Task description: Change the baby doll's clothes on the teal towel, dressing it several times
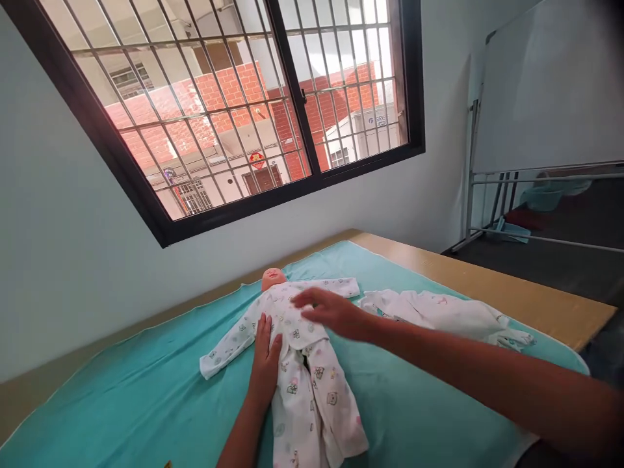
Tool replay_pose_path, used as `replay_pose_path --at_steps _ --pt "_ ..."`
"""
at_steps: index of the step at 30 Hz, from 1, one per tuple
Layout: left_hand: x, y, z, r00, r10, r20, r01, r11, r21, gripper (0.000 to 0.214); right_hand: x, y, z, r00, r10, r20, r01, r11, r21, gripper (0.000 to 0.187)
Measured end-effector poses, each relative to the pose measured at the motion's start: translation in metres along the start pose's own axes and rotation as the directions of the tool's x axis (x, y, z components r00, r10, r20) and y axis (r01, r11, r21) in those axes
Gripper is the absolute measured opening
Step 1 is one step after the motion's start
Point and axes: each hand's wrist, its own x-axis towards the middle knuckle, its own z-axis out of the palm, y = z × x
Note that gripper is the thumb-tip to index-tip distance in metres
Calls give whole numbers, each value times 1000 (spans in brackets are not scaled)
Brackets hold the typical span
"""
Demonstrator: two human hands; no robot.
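Doll (273,278): only the head shows, body hidden in the sleepsuit (312,377) | your right hand (331,312): blurred over its chest | sleepsuit feet: cut off by the frame toward the near edge of the desk (511,296) | yellow speck (168,464) there: too small to tell.

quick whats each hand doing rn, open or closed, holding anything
left hand: open, flat on the white sleepsuit of the doll, holding nothing
right hand: open, palm down over the doll's chest, holding nothing
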Motion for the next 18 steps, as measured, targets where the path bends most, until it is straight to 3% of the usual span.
replay_pose_path --at_steps 3,7,13,16,18 --pt "-3 1 -3 1000 -16 15 16 999 -42 56 80 18 28 999 -37 -40 30 986 -162 20" --pt "-2 0 -7 1000 -17 9 18 995 -93 55 142 57 65 997 -19 -71 -10 924 -382 21" --pt "1 -2 -8 997 -47 -66 34 983 -182 46 172 90 73 999 43 24 -26 877 -480 13" --pt "12 3 -12 976 -34 -213 0 988 -157 35 174 89 71 997 44 61 -5 847 -532 10" --pt "27 10 -16 954 -73 -290 36 991 -131 31 173 84 72 995 42 88 15 826 -564 7"
